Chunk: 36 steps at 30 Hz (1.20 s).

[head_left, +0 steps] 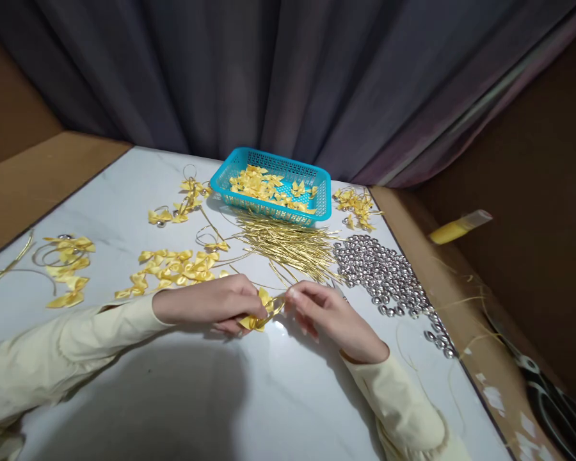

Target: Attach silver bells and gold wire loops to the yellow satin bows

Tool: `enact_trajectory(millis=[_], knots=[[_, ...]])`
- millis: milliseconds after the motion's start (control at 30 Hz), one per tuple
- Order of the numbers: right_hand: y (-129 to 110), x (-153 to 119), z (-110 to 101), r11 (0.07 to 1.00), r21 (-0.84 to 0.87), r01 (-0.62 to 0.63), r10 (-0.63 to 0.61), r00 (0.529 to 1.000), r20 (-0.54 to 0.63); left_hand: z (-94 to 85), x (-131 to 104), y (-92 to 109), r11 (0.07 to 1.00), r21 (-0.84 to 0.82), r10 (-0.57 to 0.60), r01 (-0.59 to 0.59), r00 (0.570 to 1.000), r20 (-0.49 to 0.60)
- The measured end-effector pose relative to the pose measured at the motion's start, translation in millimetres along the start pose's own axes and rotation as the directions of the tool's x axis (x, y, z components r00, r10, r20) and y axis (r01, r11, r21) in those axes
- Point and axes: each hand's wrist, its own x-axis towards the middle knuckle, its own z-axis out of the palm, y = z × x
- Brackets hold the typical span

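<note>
My left hand [237,302] pinches a yellow ribbon bow [259,314] low over the middle of the white table. A gold wire loop [276,303] runs from this bow to my right hand [312,307], whose thumb and index finger are closed on it. Just beyond my hands lies a pile of gold wire ties [288,243]. Loose yellow bows [173,269] are spread beyond my left forearm. To the right of the wires is a heap of small silver bells or beads [379,269]; which of the two I cannot make out.
A blue basket [322,192] with yellow bows stands at the back. Wired bow clusters lie at left [72,256], back left [189,192] and back right [358,206]. Black scissors [552,397], paper scraps and a yellow tube [461,227] are on the brown surface at right.
</note>
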Motion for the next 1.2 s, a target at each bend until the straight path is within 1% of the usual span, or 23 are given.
enact_trajectory(millis=[67,167,200,233,267,300,367,400,433,467,533,600,633,667,700,733,800,900,933,1067,1200], knots=[[1,-1,2,1.000,-0.023,-0.017,0.020,0.992,0.123,0.4,-3,2,0.991,0.134,-0.004,0.008,0.999,-0.035],[1,-3,5,0.999,-0.038,-0.031,0.041,0.950,0.308,1.2,-5,3,0.946,0.323,0.058,-0.035,0.996,-0.064],[1,-3,6,0.998,-0.058,-0.019,0.038,0.937,0.347,1.7,-5,3,0.929,0.366,0.074,-0.049,0.996,-0.055],[0,-4,7,0.996,-0.084,0.003,0.029,0.928,0.371,2.3,-5,3,0.925,0.378,0.062,-0.041,0.997,-0.044],[-1,-4,9,0.993,-0.115,0.034,0.011,0.928,0.373,3.0,-5,4,0.935,0.355,0.022,-0.010,0.999,-0.030],[-1,-5,10,0.986,-0.152,0.073,-0.014,0.935,0.354,3.7,-5,4,0.955,0.295,-0.032,0.033,0.999,-0.008],[-1,-7,13,0.945,-0.269,0.186,-0.112,0.956,0.270,4.5,-3,4,0.988,0.099,-0.126,0.120,0.991,0.052],[0,-9,15,0.899,-0.354,0.259,-0.188,0.957,0.221,4.3,-2,3,0.988,-0.005,-0.152,0.153,0.985,0.083],[1,-11,16,0.829,-0.452,0.331,-0.280,0.943,0.177,3.7,1,1,0.980,-0.096,-0.162,0.173,0.980,0.118],[2,-12,18,0.736,-0.551,0.393,-0.377,0.914,0.149,2.6,3,-2,0.967,-0.168,-0.166,0.190,0.975,0.149],[6,-15,20,0.518,-0.712,0.474,-0.552,0.821,0.144,-1.3,10,-8,0.931,-0.260,-0.185,0.255,0.946,0.267],[11,-17,22,0.306,-0.813,0.495,-0.670,0.719,0.185,-6.4,16,-15,0.877,-0.342,-0.196,0.338,0.900,0.389],[13,-17,23,0.211,-0.847,0.488,-0.706,0.675,0.213,-9.0,19,-18,0.858,-0.375,-0.179,0.351,0.889,0.421],[15,-18,24,0.128,-0.873,0.471,-0.730,0.640,0.239,-11.4,21,-20,0.846,-0.398,-0.168,0.355,0.886,0.432],[17,-17,25,0.064,-0.891,0.450,-0.748,0.613,0.256,-13.4,23,-22,0.833,-0.421,-0.155,0.358,0.883,0.443],[19,-17,25,0.021,-0.903,0.428,-0.758,0.596,0.265,-15.0,24,-23,0.823,-0.441,-0.143,0.358,0.882,0.449],[21,-16,27,-0.020,-0.921,0.389,-0.771,0.581,0.262,-16.7,25,-25,0.802,-0.473,-0.117,0.365,0.872,0.475],[22,-14,29,-0.050,-0.944,0.327,-0.784,0.573,0.240,-16.0,26,-27,0.787,-0.490,-0.093,0.375,0.857,0.507],[22,-13,30,-0.060,-0.950,0.307,-0.794,0.561,0.232,-15.3,26,-27,0.784,-0.493,-0.089,0.377,0.854,0.513],[22,-12,31,-0.069,-0.961,0.267,-0.853,0.484,0.195,-12.8,28,-29,0.761,-0.515,-0.094,0.393,0.854,0.512],[26,-11,32,-0.050,-0.966,0.253,-0.874,0.457,0.165,-11.7,28,-30,0.741,-0.531,-0.101,0.411,0.850,0.517]])
